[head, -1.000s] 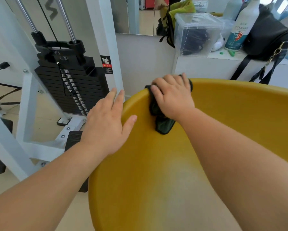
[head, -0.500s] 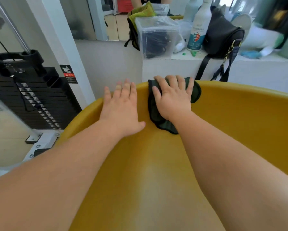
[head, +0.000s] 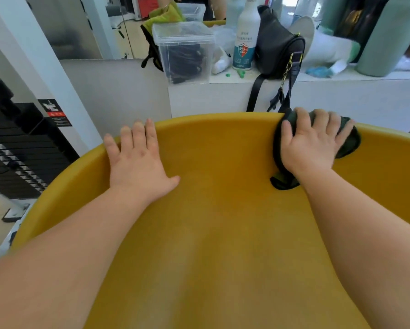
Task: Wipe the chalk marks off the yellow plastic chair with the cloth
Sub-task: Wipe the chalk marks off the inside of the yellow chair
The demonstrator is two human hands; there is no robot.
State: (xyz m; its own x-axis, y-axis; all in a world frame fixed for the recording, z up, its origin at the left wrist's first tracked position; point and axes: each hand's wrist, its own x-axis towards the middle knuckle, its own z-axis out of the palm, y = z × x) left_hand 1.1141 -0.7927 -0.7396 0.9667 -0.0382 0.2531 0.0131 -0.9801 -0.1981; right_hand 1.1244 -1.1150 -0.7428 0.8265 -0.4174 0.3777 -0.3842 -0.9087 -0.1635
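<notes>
The yellow chair [head: 223,210] fills the view below me, its curved rim running left to right. The dark cloth [head: 350,143] lies against that rim at the right, pressed flat under my right grip [head: 310,146], which is spread open rather than curled round it. My left grip [head: 137,160] rests open on the shell, well apart. From the cloth, most of the seat lies toward me and leftward. I can't make out clear chalk, only a faint pale patch mid-seat, perhaps glare.

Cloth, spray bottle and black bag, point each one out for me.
cloth [head: 282,182]: head view, on the tail below the palm.
spray bottle [head: 244,49]: head view, on its label.
black bag [head: 278,52]: head view, on its front panel.
</notes>
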